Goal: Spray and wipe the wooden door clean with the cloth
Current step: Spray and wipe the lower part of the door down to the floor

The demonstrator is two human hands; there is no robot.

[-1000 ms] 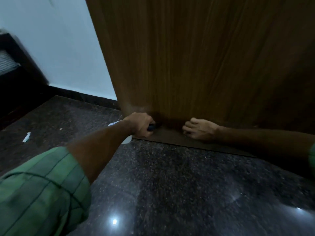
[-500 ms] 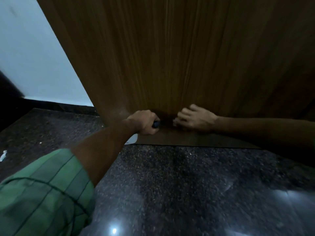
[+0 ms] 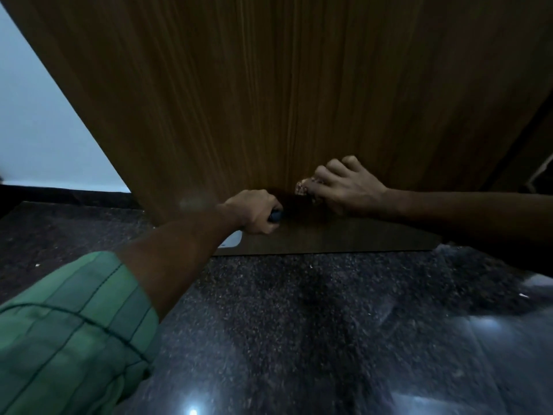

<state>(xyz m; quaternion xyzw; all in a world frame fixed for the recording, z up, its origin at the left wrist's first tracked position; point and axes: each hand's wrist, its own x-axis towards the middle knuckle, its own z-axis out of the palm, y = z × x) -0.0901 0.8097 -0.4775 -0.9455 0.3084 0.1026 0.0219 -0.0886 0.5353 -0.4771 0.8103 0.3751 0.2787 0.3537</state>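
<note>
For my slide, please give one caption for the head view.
Left hand grips a spray bottle; right hand presses a cloth low on the wooden door.

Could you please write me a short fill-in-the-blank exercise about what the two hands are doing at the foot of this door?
1. The left hand grips a dark ____ of what looks like a spray bottle.
2. The right hand presses a cloth against the ____ door.
3. Both hands work near the door's ____ edge.
4. The left forearm comes out of a ____ sleeve.

Missing words: handle; wooden; bottom; green
</note>
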